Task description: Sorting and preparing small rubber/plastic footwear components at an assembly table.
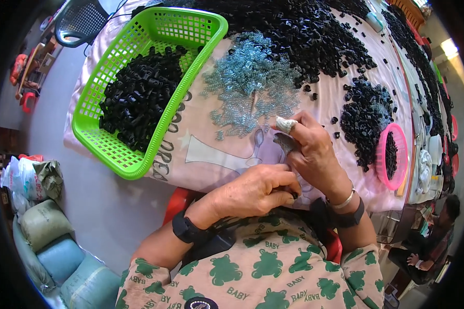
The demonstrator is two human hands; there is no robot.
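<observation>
My left hand (255,190) is closed low over the table's near edge, its thumb and forefinger pinching a small black plastic part (295,195) that is mostly hidden. Just above and to the right, my right hand (314,149) is curled, with a white cover (284,123) on one fingertip and a grey cover (283,141) on another. Those fingertips point toward a heap of small metal springs (252,77); whatever they pinch, if anything, cannot be made out. Behind the springs spreads a large pile of black plastic parts (314,41).
A green basket (178,110) of black parts stands on the left of the pale tablecloth (175,170). To the right lie a smaller pile of black parts (363,123) and a pink basket (381,159). Another person (428,242) sits at the far right. Stuffed sacks (46,224) are at the left.
</observation>
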